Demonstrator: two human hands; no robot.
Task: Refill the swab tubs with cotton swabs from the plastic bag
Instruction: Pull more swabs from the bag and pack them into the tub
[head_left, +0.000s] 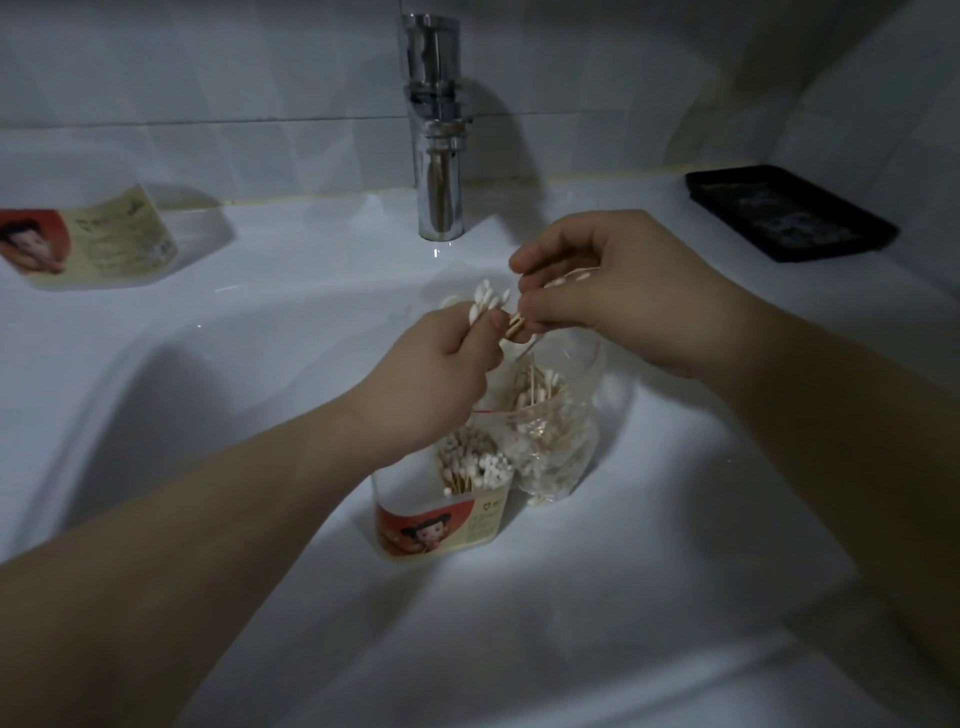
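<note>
The left hand covers the near swab tub's far rim and the stems of its swab bunch. The right hand hides how many swabs it pinches. The far-left tub is cut by the picture's edge — label print too blurred to read. The dark tray's contents are indistinct.
</note>
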